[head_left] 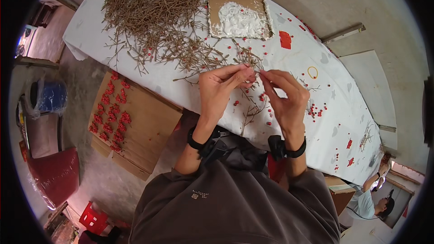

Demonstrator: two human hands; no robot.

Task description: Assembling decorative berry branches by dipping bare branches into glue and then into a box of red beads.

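My left hand (218,88) and my right hand (288,98) meet above the table, thumbs and fingers pinched close together. Whatever lies between the fingertips is too small and covered to name; a speck of red shows at the left fingertips. Thin brown twigs (247,56) lie just beyond the fingers, and a branched twig (250,116) rests below them between my wrists. Loose red berry-like beads (236,103) are scattered around both hands. Past the hands, a brown tray (218,1) holds white paste (239,20).
A big heap of brown twigs (153,4) covers the table's far left. Red beads (316,111), a yellow rubber band (312,72) and a red scrap (285,39) lie on the right. Red bead clusters (111,113) sit on cardboard (144,135) at left. Another person (368,201) is at far right.
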